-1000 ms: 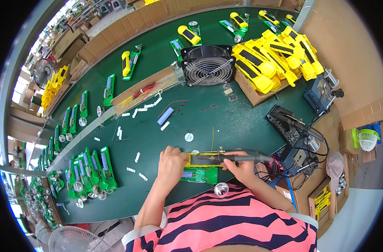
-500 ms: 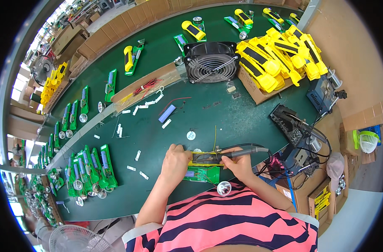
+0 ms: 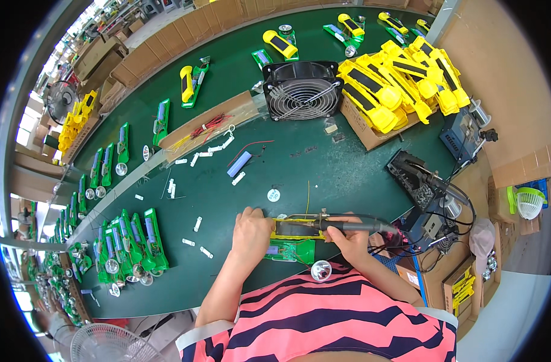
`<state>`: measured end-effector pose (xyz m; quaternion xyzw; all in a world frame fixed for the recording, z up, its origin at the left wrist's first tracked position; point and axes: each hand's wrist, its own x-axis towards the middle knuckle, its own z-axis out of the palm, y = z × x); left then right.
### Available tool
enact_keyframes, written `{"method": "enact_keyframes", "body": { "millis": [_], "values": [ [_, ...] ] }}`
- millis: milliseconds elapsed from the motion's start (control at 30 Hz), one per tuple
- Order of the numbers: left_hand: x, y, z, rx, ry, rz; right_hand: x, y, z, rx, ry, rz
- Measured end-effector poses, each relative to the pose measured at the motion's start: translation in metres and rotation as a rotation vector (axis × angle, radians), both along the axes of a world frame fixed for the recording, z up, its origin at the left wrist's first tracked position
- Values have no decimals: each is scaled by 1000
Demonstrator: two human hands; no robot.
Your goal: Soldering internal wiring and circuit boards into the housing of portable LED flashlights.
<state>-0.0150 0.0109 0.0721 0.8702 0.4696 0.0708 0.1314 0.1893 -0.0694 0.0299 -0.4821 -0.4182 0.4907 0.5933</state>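
My left hand (image 3: 251, 235) is closed on the left end of a yellow lamp casing (image 3: 281, 236), whose dark inner side faces up. In my right hand (image 3: 351, 241) is the dark handle of a soldering iron (image 3: 355, 226), with a thin metal tube along its top. The iron's front end lies over the casing; I cannot make out whether its tip touches. Just below, nearer my body, lies a green lamp casing (image 3: 292, 250) with a circuit board and battery. A round silver reflector (image 3: 322, 271) is beside its right end.
A black fan (image 3: 304, 90) stands at the back, beside a carton (image 3: 363, 123) heaped with yellow casings. At right are an iron stand (image 3: 411, 178) and a blue soldering station (image 3: 456, 139). Green lamp halves (image 3: 130, 241) lie in rows at left. A blue battery (image 3: 240, 164) and white strips lie mid-table.
The soldering iron has swung more level over the yellow casing, and its metal tube now shows along the top. My right hand has shifted slightly; the left hand stays on the casing.
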Motion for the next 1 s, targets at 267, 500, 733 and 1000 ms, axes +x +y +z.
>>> {"method": "enact_keyframes", "body": {
  "millis": [267,500,733,1000],
  "values": [
    [0,-2,2,34,52,21,24,-9,25,281,-708,21],
    [0,-3,1,66,88,30,27,-9,19,147,-824,166],
    [0,-2,6,37,50,55,28,-9,19,103,-843,147],
    [33,-44,41,80,-102,-63,28,-10,18,123,-789,112]
  ]
}}
